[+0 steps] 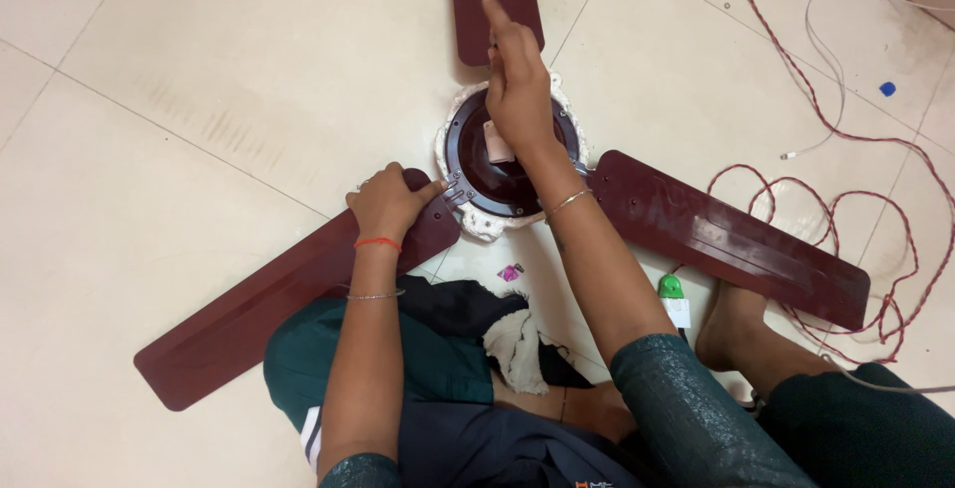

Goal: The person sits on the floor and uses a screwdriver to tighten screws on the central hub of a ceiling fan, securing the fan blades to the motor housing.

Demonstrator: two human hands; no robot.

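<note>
You had almost nothing of that kind in front of you. One small crumpled pink-and-purple foil wrapper [510, 272] lay on the pale tiled floor [179, 70], just in front of your lap. A small white rectangular label [496, 140] sat on the dark round motor hub [468, 155] of the maroon ceiling fan, partly hidden under your right hand [517, 90]. A bit of orange and white print [600, 484] showed on the dark cloth at the bottom edge, too small to tell. You had no signs or screens in view.
</note>
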